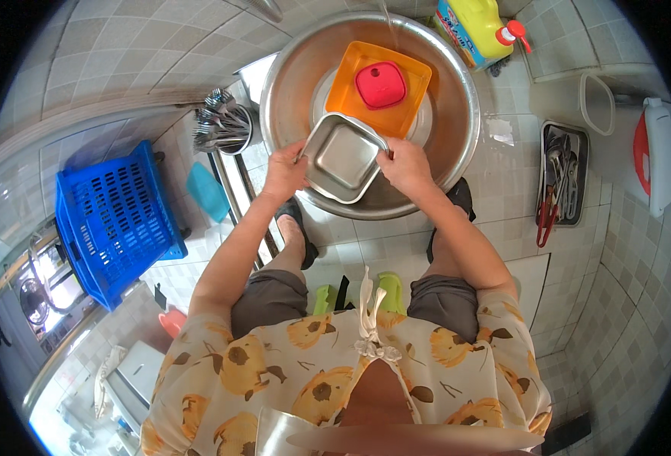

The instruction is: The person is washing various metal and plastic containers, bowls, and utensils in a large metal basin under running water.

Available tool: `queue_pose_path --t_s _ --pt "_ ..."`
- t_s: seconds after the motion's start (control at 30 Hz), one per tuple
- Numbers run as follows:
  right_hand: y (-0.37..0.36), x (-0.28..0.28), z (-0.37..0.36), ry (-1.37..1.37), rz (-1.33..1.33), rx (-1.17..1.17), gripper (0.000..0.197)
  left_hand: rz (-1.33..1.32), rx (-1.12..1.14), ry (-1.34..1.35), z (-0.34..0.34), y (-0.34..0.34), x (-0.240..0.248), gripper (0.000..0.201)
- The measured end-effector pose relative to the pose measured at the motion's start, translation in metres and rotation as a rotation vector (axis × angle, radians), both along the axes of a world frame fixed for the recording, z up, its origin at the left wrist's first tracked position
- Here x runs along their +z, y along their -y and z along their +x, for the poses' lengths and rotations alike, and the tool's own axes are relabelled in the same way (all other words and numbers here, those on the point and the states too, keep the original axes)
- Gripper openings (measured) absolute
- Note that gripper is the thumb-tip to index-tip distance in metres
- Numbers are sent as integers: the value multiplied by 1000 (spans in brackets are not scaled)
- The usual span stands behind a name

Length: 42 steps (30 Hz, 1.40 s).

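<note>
Between my hands a rectangular metal tray is held over the near rim of a big round metal basin. My left hand grips its left side, fingers closed on the edge. On the opposite side my right hand pinches the rim near the corner. Inside the basin lies an orange plastic tub, and on it rests a small red container or lid. A thin stream of water falls at the basin's far side.
At left stand a metal pot of cutlery, a light-blue plastic piece and a blue crate. A yellow jug with a red pump is beyond the basin. On the right lies a tray of utensils with red-handled tongs.
</note>
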State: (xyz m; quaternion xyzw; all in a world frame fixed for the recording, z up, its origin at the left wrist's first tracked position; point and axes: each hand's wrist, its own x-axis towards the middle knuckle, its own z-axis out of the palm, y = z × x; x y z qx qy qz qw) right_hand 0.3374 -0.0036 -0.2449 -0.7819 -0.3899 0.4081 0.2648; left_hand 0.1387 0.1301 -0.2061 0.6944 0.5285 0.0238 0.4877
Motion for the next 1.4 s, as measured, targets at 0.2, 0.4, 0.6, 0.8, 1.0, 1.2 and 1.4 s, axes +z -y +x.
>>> queue_pose_path --t_s 0.2,0.4,0.6,0.8,1.0,1.2,1.4 --pt "-9 38 33 -425 212 -361 41 -255 139 244 -30 -38 32 32" --pt "-2 -45 4 -130 -171 54 42 -66 486 525 -26 -63 16 27" --pt "-7 -60 -19 -223 -180 -95 28 98 555 439 -17 -64 -7 29" --pt "-1 -61 -14 340 -81 115 19 193 483 320 -11 -62 -33 35" --pt "10 -57 -16 484 47 74 29 110 593 323 -8 -42 -37 33" --pt "21 -36 -3 372 138 172 28 -158 810 244 -18 -9 -41 32" --pt "23 18 49 130 217 -51 19 -231 775 315 -17 -12 -68 33"
